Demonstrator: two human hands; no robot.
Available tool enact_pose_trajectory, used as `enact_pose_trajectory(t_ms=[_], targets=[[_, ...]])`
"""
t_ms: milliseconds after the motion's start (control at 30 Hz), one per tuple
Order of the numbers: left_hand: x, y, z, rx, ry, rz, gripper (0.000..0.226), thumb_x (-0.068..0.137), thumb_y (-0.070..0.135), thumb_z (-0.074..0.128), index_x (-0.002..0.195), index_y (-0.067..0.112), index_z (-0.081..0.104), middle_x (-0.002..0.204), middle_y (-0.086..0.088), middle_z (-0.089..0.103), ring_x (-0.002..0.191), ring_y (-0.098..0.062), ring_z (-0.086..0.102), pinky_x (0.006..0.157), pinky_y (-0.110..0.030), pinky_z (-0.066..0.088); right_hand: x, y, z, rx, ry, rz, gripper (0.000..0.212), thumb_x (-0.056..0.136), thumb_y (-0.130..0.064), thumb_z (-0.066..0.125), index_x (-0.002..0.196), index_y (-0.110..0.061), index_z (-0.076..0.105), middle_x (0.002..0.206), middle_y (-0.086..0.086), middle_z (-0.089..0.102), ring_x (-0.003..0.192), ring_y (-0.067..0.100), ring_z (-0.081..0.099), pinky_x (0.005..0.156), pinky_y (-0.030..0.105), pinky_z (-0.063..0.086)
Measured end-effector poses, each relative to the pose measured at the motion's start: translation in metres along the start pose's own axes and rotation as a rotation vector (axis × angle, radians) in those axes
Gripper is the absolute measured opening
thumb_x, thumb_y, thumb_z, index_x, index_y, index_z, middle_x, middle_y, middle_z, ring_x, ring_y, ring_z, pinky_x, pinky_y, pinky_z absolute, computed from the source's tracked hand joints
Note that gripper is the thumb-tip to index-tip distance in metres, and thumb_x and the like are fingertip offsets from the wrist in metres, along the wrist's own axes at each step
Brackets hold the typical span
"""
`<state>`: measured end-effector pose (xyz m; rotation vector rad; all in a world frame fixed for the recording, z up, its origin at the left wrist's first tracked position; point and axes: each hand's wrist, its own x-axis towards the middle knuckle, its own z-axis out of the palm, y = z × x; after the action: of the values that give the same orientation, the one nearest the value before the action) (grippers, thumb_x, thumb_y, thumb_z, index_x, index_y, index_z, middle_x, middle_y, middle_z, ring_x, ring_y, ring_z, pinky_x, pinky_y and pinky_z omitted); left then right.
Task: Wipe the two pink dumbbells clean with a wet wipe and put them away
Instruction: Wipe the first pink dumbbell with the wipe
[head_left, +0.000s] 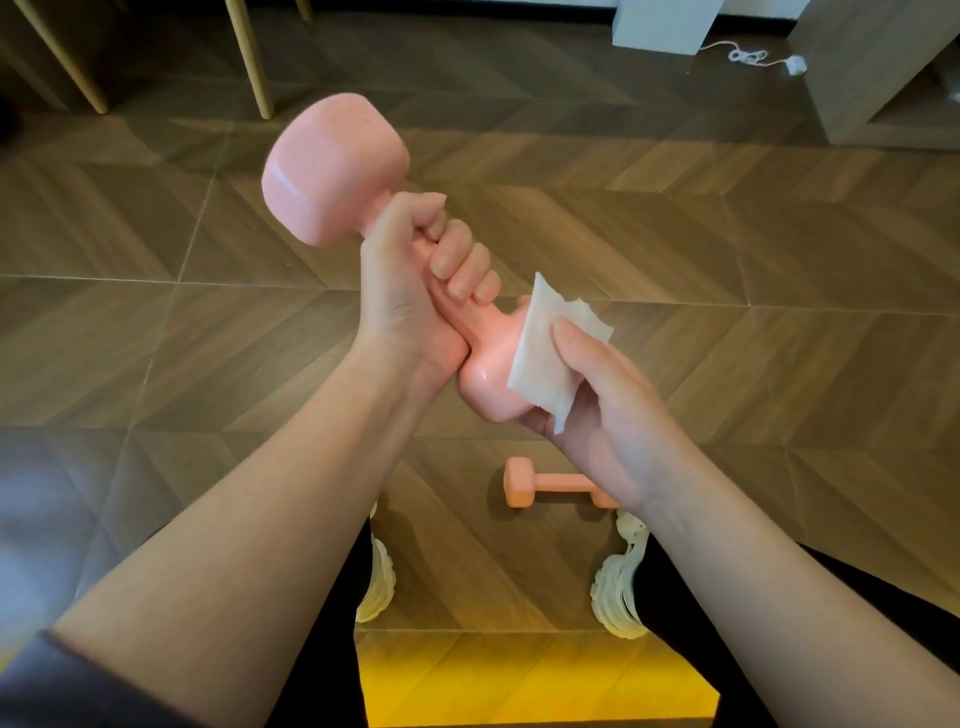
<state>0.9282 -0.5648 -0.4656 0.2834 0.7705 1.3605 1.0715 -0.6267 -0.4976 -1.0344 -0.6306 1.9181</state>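
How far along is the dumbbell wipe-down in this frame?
Done: nothing shows as put away. In hand: the left hand grips the raised dumbbell by its handle, while the right hand holds the wet wipe against its lower head. Left: the second dumbbell lies on the floor between the shoes; whether it was wiped cannot be told. Both need storing.

The chevron-patterned wood floor (727, 234) carries one pink dumbbell (550, 488) on its side, near white shoes (621, 577). A white cable (748, 56) lies well apart from them. Wooden legs (252, 57) stand on it.
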Motion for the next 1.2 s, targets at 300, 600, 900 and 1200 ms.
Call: enact_pose_trajectory(t_ms=[300,600,900,1200], targets=[[0.0,-0.003,0.0,0.011,0.008,-0.007,0.03,0.092,0.019,0.048,0.064,0.018,0.036,0.048,0.005,0.029,0.041,-0.012,0.029,0.044,-0.024,0.033,0.0,-0.005,-0.002,0.133,-0.11,0.123,0.053,0.09,-0.035,0.061,0.132,-0.004,0.052,0.128,0.022,0.062,0.119,0.04,0.057,0.089,0.051,0.055],[0.001,-0.002,-0.001,0.039,0.091,-0.021,0.036,0.092,0.016,0.047,0.059,0.021,0.033,0.046,0.005,0.023,0.04,-0.012,0.022,0.042,-0.025,0.029,0.002,0.003,-0.005,0.017,-0.044,-0.021,0.05,0.08,-0.023,0.076,0.126,-0.016,0.058,0.107,0.0,0.073,0.104,0.016,0.069,0.084,0.033,0.057],[0.002,-0.005,-0.006,0.192,0.047,0.03,0.036,0.091,0.011,0.048,0.059,0.019,0.033,0.044,0.004,0.028,0.039,-0.014,0.025,0.043,-0.026,0.029,0.001,-0.003,-0.004,-0.04,0.018,0.204,0.057,0.082,-0.037,0.066,0.13,-0.008,0.056,0.121,0.021,0.065,0.1,0.03,0.066,0.081,0.043,0.06],[-0.008,-0.033,-0.005,0.506,-0.133,0.071,0.034,0.073,0.01,0.058,0.046,0.016,0.038,0.039,-0.003,0.032,0.035,-0.019,0.027,0.043,-0.028,0.026,0.005,0.01,-0.001,-0.149,0.187,0.309,0.027,0.103,-0.028,0.049,0.11,-0.006,0.063,0.093,0.016,0.077,0.083,0.029,0.076,0.068,0.044,0.063]])
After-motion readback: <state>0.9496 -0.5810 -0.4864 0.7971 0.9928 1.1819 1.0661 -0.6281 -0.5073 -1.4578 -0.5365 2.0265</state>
